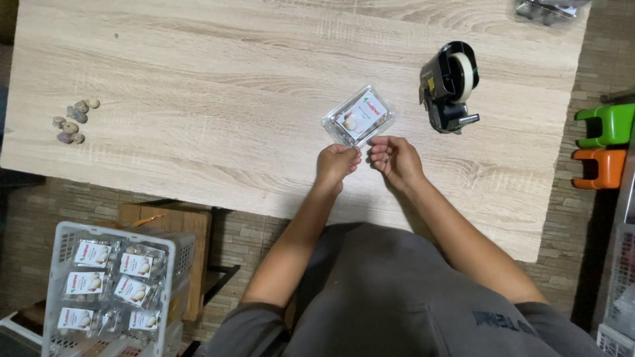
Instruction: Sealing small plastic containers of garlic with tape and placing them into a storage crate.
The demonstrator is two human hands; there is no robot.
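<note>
A small clear plastic clamshell box (359,117) with a white label and garlic inside lies on the light wooden table (198,86). Both hands meet at its near edge. My left hand (336,163) has its fingers curled, the fingertips by the box's near corner. My right hand (395,158) is curled beside it, fingertips close to the left hand's. Something thin, perhaps a strip of tape, may be pinched between them, but I cannot make it out. A black tape dispenser (450,86) with a roll of clear tape stands just right of the box.
Several small garlic cloves (74,119) lie at the table's left end. A white plastic basket (112,291) with several labelled packs sits low at the left. Green (608,124) and orange (602,167) plastic stools stand at the right. Another clear pack (546,9) sits at the far right corner.
</note>
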